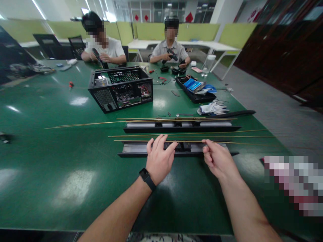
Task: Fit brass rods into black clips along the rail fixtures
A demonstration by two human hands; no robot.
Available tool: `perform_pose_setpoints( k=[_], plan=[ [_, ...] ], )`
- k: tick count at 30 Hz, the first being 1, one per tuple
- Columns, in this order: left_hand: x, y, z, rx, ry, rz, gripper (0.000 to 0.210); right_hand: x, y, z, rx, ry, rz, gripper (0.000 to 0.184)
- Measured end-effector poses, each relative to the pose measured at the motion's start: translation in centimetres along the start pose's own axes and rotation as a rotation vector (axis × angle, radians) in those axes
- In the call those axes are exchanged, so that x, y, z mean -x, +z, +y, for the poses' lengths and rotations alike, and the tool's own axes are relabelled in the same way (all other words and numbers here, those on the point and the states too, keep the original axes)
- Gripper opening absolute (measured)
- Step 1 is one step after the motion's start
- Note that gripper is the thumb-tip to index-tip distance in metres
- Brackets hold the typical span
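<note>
My left hand [161, 154], a dark watch on its wrist, reaches over the nearer long black channel [133, 148]. Its fingers are extended and apart, close to a thin brass-coloured rod [131, 141]; whether they touch it is unclear. My right hand [217, 156] is closed over the right part of that channel, thumb and forefinger pinching the same rod, which runs on to the right. Dark blocks [187, 146] sit inside the channel between my hands. Just beyond lies a second black channel [141, 129] with more thin rods [96, 124] lying along and across it.
An open black computer case [121, 89] stands further back. To its right are a black tray [199, 97] with blue items and white gloves [213, 108]. Two people work across the green table [37, 161]. A blurred patterned item [295, 185] lies at right.
</note>
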State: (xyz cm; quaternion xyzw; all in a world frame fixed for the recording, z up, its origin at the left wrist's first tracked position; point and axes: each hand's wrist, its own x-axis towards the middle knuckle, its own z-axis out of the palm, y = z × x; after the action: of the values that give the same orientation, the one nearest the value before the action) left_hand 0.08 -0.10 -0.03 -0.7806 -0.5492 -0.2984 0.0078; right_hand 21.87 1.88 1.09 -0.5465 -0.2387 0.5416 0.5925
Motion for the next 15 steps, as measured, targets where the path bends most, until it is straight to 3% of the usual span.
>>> perform_pose_setpoints(
  k=[15],
  plan=[
    [-0.03,-0.02,0.00,0.003,0.003,-0.006,0.030,-0.44,-0.74,-0.59,-0.004,-0.041,0.116,0.014]
  ],
)
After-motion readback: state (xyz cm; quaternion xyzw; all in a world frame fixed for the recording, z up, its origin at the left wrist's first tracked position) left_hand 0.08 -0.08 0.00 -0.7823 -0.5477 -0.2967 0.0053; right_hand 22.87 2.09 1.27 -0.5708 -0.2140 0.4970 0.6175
